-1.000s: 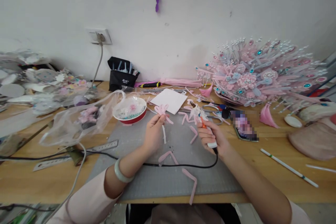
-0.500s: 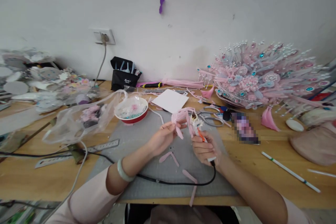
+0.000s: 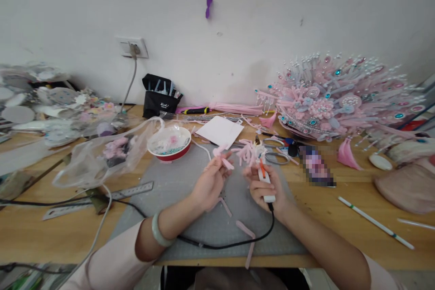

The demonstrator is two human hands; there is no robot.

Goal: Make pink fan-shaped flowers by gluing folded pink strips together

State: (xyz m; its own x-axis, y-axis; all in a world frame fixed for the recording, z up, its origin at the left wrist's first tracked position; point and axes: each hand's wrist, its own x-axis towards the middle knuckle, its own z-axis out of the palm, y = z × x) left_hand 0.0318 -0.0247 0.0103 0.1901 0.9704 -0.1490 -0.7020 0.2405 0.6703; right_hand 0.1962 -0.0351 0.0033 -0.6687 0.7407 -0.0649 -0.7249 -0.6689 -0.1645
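Note:
My left hand point(image 3: 211, 181), over the grey cutting mat point(image 3: 156, 231), pinches a small bent piece of pink pipe cleaner point(image 3: 224, 160). My right hand point(image 3: 267, 190) is wrapped round a white glue gun point(image 3: 268, 186) with an orange trigger, its nozzle up and a black cord at its base. A looped pink pipe-cleaner bundle point(image 3: 245, 152) sits at the right hand's fingertips, beside the crusted nozzle; how it is held is partly hidden. Two bent pink strips lie on the mat, the nearer strip point(image 3: 250, 235) reaching over the table's front edge.
Behind my hands lie a white card point(image 3: 220, 131) and scissors point(image 3: 277, 157). A red-rimmed bowl point(image 3: 170, 152) of beads stands left, near a plastic bag point(image 3: 84, 158) and metal ruler point(image 3: 136, 191). At right are a large beaded headdress point(image 3: 326, 104), a phone point(image 3: 316, 165) and a white stick point(image 3: 375, 222).
My hands have moved apart. The looped pink bundle is now by my right hand, and my left holds a separate small piece. The glue gun has turned more upright.

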